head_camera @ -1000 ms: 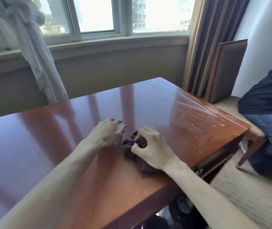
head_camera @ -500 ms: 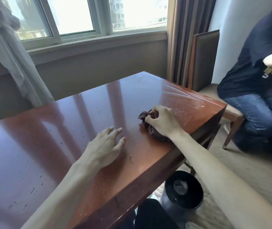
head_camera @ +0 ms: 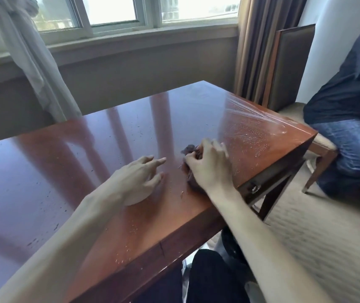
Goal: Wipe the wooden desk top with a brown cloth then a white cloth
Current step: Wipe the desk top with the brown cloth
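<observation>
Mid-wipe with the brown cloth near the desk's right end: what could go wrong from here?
The brown cloth is bunched small under the right hand, so passes may miss the droplets toward the corner. Wiping beside the desk edge may push crumbs onto the carpet. The left hand resting on the top may leave smudges.

No text, label, brand or number can be read anywhere in view.

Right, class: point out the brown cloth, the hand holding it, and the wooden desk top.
brown cloth (head_camera: 189, 149): head view, bunched end beyond the fingers.
right hand (head_camera: 209, 169): head view, back of hand.
wooden desk top (head_camera: 87, 154): head view, bare glossy surface.
</observation>
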Action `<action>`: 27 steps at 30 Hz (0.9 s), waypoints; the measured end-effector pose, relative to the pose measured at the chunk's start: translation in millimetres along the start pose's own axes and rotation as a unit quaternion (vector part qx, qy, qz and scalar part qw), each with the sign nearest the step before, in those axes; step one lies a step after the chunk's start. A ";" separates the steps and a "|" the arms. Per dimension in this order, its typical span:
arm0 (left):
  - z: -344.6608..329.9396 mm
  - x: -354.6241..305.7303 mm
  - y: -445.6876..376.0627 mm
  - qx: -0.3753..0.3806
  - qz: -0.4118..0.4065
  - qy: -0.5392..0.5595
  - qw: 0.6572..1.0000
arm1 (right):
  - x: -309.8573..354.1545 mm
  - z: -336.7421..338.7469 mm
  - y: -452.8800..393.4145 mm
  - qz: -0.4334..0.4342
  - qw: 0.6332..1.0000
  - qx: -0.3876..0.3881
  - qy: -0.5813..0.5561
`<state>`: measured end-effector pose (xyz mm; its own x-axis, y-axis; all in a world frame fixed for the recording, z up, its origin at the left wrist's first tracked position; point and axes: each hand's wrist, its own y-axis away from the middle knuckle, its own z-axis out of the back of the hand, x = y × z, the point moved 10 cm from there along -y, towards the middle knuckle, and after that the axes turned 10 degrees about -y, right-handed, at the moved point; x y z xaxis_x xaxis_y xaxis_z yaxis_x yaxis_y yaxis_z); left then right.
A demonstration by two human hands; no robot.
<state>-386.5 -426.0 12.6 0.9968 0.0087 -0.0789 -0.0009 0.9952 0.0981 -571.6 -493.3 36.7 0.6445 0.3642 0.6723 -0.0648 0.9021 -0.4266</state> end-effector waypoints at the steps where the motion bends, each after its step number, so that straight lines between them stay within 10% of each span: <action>1: -1.7 -0.2 4.3 0.001 0.003 -0.001 1.000 | 17.1 -2.7 25.9 0.031 0.999 0.013 -0.014; 4: -3.9 -7.5 17.6 0.009 0.004 -0.007 1.000 | 28.5 -6.4 48.0 0.065 0.992 0.090 -0.063; 19: -18.5 -37.0 99.0 0.065 -0.025 -0.020 0.997 | -7.9 14.7 13.1 0.003 0.999 -0.007 -0.045; 27: -21.2 -42.4 100.7 -0.022 -0.004 -0.047 0.999 | -10.4 41.6 40.4 0.062 0.988 0.001 -0.142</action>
<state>-430.6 -324.0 4.8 0.9999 -0.0060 0.0137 0.0053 0.9986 0.0532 -612.6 -451.0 37.6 0.3911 0.5218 0.7581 -0.1321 0.8470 -0.5149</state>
